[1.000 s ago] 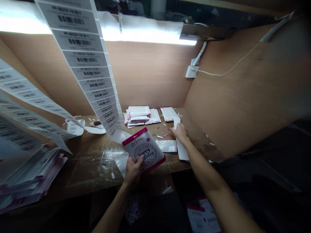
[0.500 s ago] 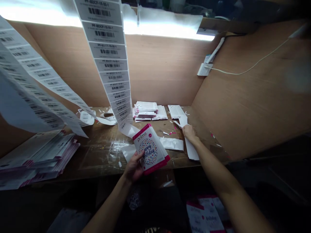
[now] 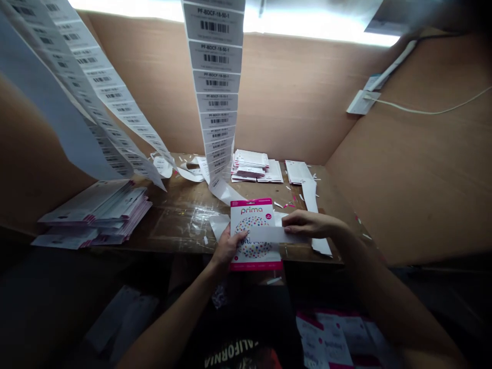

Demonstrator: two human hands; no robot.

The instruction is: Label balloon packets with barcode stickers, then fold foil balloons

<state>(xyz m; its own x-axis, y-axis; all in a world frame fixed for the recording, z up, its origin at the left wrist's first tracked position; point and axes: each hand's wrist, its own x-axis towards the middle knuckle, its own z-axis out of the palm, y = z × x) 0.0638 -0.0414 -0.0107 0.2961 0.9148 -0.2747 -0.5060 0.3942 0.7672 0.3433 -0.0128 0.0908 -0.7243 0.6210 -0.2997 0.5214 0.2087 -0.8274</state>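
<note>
My left hand [image 3: 227, 248] grips the lower left edge of a pink and white "prima" packet [image 3: 254, 220] with a dotted balloon print, held at the wooden table's front edge [image 3: 172, 246]. My right hand [image 3: 307, 224] pinches a white label strip [image 3: 269, 234] and lays it across the middle of the packet. A long strip of barcode labels [image 3: 215, 87] hangs down from above to the table just behind the packet.
A stack of flat packets [image 3: 100, 210] lies at the left of the table. Smaller white stacks [image 3: 251, 166] sit at the back, with paper scraps around. More label strips [image 3: 77, 87] hang at the left. Brown walls close in the booth. Packets [image 3: 330, 343] lie below at the right.
My right hand came back from the far right of the table with a white strip and now holds it over the packet. The packet turned square to me. The view shifted right.
</note>
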